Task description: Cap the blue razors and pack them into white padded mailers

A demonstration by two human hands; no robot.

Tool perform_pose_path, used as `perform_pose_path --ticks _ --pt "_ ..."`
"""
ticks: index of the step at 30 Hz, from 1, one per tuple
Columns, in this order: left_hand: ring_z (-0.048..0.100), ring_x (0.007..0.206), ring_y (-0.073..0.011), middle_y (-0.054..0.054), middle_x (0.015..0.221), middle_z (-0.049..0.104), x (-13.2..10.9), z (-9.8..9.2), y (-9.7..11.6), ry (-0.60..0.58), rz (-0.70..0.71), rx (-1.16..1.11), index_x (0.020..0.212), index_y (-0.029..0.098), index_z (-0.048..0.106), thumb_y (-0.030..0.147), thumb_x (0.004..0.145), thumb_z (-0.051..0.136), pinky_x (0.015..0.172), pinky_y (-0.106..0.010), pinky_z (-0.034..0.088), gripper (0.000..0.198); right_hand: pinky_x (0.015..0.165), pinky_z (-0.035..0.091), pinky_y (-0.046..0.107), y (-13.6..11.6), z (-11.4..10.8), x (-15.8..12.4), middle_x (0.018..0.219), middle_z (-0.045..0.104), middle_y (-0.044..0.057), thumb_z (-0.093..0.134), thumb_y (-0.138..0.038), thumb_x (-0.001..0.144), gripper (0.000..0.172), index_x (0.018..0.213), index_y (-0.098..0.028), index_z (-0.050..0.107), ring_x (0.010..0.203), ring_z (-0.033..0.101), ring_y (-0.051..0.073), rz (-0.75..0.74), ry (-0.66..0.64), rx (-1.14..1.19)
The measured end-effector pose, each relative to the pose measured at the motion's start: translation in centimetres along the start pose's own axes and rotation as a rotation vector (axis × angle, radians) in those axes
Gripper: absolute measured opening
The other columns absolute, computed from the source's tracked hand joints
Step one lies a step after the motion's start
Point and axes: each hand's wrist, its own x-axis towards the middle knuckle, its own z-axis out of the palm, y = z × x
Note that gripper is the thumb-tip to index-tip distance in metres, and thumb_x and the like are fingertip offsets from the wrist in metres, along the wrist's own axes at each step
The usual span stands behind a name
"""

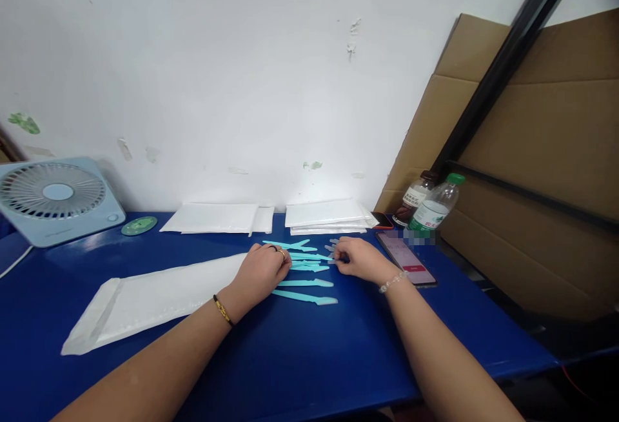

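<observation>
Several turquoise eyebrow razors (309,283) lie spread on the blue table, their blade ends pointing right. My left hand (264,272) is closed over the handle end of an eyebrow razor (312,257), its fingers bent down among the others. From the right, my right hand (358,259) pinches a small clear blade cap (331,261) by that razor's tip; whether the cap is on the blade I cannot tell. More clear caps (333,241) lie just behind those fingertips. A long white padded envelope (159,296) rests flat under my left wrist.
White envelopes lie in two stacks, a left one (213,217) and a right one (329,214), along the wall. A blue fan (72,215) and a green disc (139,226) are at left. At right are a phone (406,257), a brown-capped bottle (413,197), a green-capped bottle (438,206) and cardboard (527,170).
</observation>
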Motion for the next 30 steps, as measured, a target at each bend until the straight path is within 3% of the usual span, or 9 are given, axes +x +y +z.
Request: perform_pose_path --ticks 4,12,19,28,30 --pt "0.058 0.079 -0.0187 -0.003 0.077 0.065 0.0 -0.1 0.0 0.022 0.005 -0.056 0.075 0.019 0.06 0.027 0.091 0.039 0.068 -0.031 0.032 0.029 0.059 0.034 0.021 -0.3 -0.1 0.1 0.072 0.058 0.002 0.056 -0.008 0.067 0.009 0.065 -0.016 0.06 0.063 0.051 0.011 -0.026 -0.004 -0.013" --pt "0.057 0.08 -0.0188 -0.004 0.078 0.064 0.0 -0.2 0.0 0.024 0.005 -0.071 0.078 0.019 0.061 0.027 0.092 0.039 0.069 -0.032 0.032 0.027 0.054 0.035 0.019 -1.2 -0.9 -0.6 0.063 0.056 -0.003 0.052 -0.012 0.075 0.008 0.079 -0.017 0.057 0.055 0.049 0.009 -0.018 -0.013 0.276" --pt "0.056 0.08 -0.0187 -0.004 0.077 0.064 0.1 0.0 0.2 0.024 0.026 -0.063 0.079 0.019 0.062 0.029 0.093 0.038 0.07 -0.032 0.033 0.029 0.055 0.036 0.019 -2.2 -0.6 -0.4 0.066 0.056 -0.002 0.054 -0.013 0.073 0.008 0.076 -0.016 0.06 0.057 0.048 0.009 -0.075 -0.025 0.293" --pt "0.058 0.077 -0.0155 -0.001 0.075 0.066 -0.2 -0.4 0.7 -0.07 0.183 -0.161 0.077 0.021 0.063 0.031 0.092 0.043 0.073 -0.031 0.033 0.027 0.052 0.039 0.019 -2.9 -0.8 -0.8 0.065 0.059 -0.002 0.056 -0.015 0.073 0.011 0.079 -0.017 0.064 0.057 0.051 0.009 -0.074 -0.225 0.434" --pt "0.059 0.08 -0.0159 0.0 0.079 0.067 -0.2 -0.3 0.5 -0.071 0.184 -0.165 0.079 0.022 0.064 0.031 0.092 0.044 0.074 -0.03 0.034 0.026 0.053 0.04 0.02 -2.3 -1.4 -1.1 0.068 0.062 -0.001 0.056 -0.02 0.076 0.013 0.083 -0.017 0.066 0.058 0.052 0.01 -0.05 -0.207 0.42"
